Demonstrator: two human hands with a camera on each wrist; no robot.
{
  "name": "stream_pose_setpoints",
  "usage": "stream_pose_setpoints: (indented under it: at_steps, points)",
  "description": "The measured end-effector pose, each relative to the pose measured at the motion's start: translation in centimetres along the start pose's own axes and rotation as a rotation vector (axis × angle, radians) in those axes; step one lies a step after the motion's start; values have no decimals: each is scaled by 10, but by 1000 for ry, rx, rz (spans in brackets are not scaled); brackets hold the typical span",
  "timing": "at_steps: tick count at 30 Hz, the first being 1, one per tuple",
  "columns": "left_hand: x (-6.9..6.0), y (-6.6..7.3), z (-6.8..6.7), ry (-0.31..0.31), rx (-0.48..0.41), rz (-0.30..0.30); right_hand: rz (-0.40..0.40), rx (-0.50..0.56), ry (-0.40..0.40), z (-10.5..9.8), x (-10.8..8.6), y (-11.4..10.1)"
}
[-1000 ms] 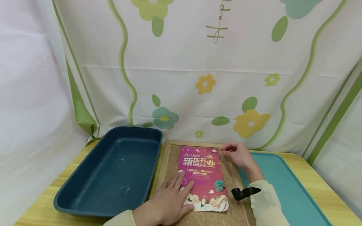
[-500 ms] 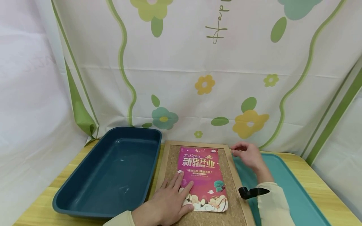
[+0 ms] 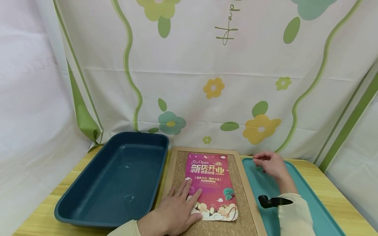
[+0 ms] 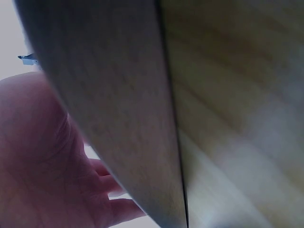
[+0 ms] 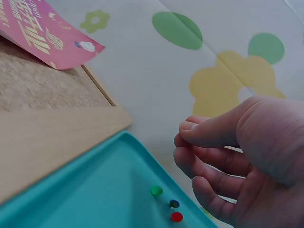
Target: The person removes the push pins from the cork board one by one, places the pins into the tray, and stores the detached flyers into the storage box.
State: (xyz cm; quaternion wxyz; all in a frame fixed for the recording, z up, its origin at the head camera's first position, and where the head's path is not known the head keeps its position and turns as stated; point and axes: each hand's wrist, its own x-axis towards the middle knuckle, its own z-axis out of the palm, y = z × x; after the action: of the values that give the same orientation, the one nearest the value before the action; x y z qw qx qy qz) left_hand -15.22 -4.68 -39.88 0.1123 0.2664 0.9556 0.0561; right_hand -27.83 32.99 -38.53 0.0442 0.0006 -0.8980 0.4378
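Note:
A purple-and-red poster (image 3: pixel 211 186) with gold Chinese lettering lies on a wood-framed cork board (image 3: pixel 245 209). My left hand (image 3: pixel 178 205) rests with spread fingers on the poster's lower left and the cork. In the left wrist view its palm (image 4: pixel 38 156) shows beyond the board's frame (image 4: pixel 114 104). My right hand (image 3: pixel 273 165) is over the far end of a teal tray (image 3: pixel 307 190). Its thumb touches the curled index finger, and no object shows between them. Below it in the right wrist view lie a green push pin (image 5: pixel 156 191), a dark push pin (image 5: pixel 174 204) and a red push pin (image 5: pixel 176 217).
A deep dark-blue bin (image 3: pixel 118 183) stands left of the board on the wood-grain table (image 3: pixel 339 200). A flower-printed cloth (image 3: pixel 189 98) hangs right behind the board and tray. The poster's far right corner lifts off the cork in the right wrist view.
My right hand has moved right, from the poster's far right corner across the board's frame to above the teal tray. My left hand and the poster have stayed in place.

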Motion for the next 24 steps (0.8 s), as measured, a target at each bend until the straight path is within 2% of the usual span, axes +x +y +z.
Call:
stream_pose_setpoints:
  at_steps: [12,24]
  points:
    - [-1,0,0,2,-7,3,130,-57,50,-13,0,23]
    - [0,0,0,3,-19,6,262,-89,161,-14,-6,34]
